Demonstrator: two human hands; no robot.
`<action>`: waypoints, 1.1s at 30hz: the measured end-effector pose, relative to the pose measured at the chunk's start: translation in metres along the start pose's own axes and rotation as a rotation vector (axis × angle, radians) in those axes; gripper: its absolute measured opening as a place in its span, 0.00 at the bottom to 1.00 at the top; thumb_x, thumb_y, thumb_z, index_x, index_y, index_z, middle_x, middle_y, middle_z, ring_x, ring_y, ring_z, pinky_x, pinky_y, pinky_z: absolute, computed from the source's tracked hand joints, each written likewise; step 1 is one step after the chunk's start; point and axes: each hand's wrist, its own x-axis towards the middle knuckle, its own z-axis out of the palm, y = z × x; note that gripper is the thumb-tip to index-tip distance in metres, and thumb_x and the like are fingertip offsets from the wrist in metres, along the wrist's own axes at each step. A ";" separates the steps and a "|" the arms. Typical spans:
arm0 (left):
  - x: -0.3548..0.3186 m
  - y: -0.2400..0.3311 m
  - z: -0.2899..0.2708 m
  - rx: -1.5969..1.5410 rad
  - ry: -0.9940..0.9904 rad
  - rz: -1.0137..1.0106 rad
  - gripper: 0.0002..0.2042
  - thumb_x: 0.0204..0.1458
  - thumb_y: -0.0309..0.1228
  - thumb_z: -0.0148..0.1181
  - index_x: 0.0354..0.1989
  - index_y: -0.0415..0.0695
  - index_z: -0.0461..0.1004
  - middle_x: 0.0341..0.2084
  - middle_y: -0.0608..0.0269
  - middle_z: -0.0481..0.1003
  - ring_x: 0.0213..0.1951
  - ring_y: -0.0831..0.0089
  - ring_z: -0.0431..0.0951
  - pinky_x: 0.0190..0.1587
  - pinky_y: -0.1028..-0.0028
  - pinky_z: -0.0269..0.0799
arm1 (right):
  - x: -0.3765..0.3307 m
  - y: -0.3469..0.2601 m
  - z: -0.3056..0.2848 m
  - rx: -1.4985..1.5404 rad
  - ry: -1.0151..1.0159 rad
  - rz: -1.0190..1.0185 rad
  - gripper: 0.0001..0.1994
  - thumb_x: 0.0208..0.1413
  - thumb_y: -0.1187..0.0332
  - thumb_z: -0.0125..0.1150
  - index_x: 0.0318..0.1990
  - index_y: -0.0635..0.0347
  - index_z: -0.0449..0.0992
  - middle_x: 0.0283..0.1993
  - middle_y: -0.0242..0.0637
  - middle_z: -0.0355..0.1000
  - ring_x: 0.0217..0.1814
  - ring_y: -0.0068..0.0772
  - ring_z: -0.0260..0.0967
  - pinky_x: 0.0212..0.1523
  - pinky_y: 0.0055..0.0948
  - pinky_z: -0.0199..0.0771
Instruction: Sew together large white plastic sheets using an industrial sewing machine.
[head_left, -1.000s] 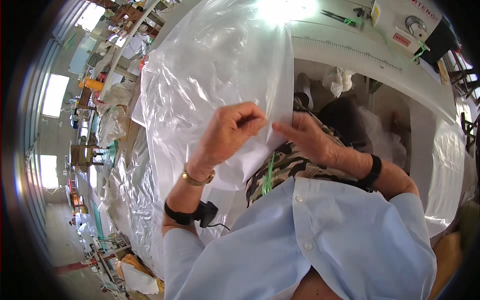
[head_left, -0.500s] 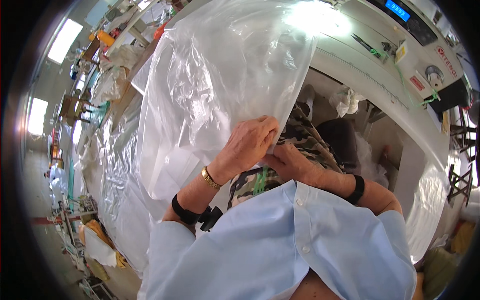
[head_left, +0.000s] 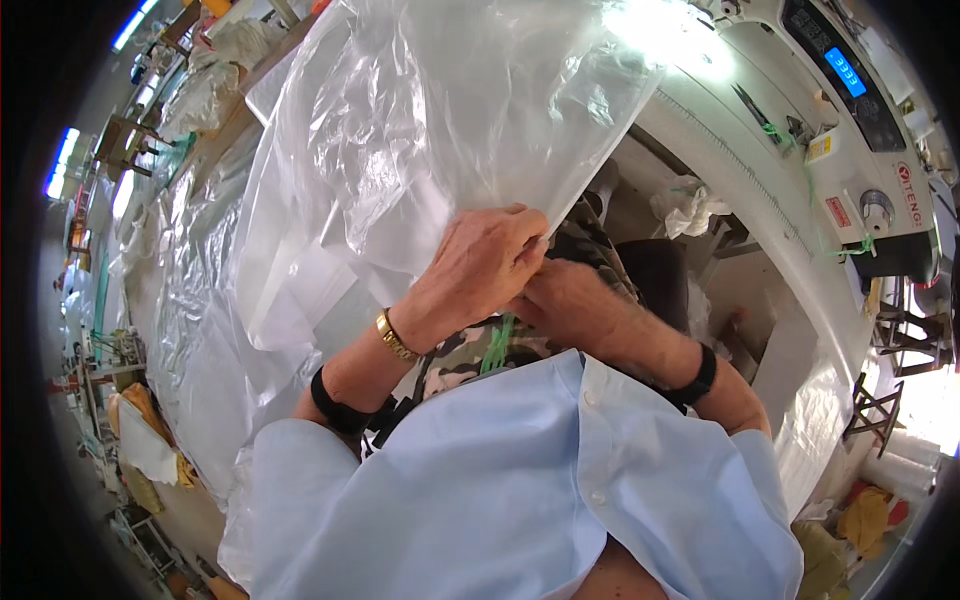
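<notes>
A large clear plastic sheet (head_left: 430, 120), glossy and wrinkled, spreads from the far side down to my lap. At its near right edge, my left hand (head_left: 480, 255) is closed with the fingers curled over, pinching the plastic. My right hand (head_left: 575, 300) presses up against it from the right, fingers bent and tucked in; what they hold is hidden. Just below both hands, a bunch of green strips (head_left: 497, 343) lies over my camouflage-patterned trousers (head_left: 455, 366).
On the right stands a white sewing machine (head_left: 880, 180) with a lit blue display, on a pale table (head_left: 740, 190) with a ruler scale. Thread snips (head_left: 757, 110) lie there. Crumpled white plastic (head_left: 690, 205) is beneath the table's edge. More clear plastic (head_left: 190, 290) is heaped at left.
My view has turned slightly, so the sewing machine sits lower and farther right in it. My hands stay together at the sheet's edge; the right one has moved further in under the left.
</notes>
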 end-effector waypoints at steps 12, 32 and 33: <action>-0.023 0.007 0.004 0.033 0.137 0.053 0.23 0.49 0.17 0.55 0.56 0.36 0.68 0.30 0.51 0.72 0.28 0.53 0.73 0.30 0.62 0.69 | 0.059 0.156 -0.150 -0.391 0.838 0.137 0.15 0.61 0.59 0.57 0.46 0.61 0.77 0.49 0.44 0.74 0.53 0.43 0.70 0.54 0.39 0.68; 0.038 -0.021 0.026 0.126 -0.089 0.138 0.10 0.44 0.23 0.56 0.37 0.41 0.75 0.25 0.58 0.67 0.27 0.58 0.74 0.27 0.63 0.69 | 0.089 0.188 -0.185 -0.552 0.587 0.230 0.22 0.60 0.49 0.53 0.42 0.63 0.75 0.38 0.45 0.74 0.49 0.43 0.70 0.53 0.43 0.66; 0.044 -0.022 0.025 0.151 -0.068 0.141 0.10 0.44 0.23 0.56 0.36 0.41 0.75 0.25 0.58 0.67 0.27 0.58 0.74 0.27 0.63 0.69 | 0.087 0.186 -0.191 -0.510 0.400 0.365 0.30 0.61 0.48 0.50 0.58 0.68 0.68 0.57 0.53 0.69 0.61 0.48 0.65 0.61 0.45 0.60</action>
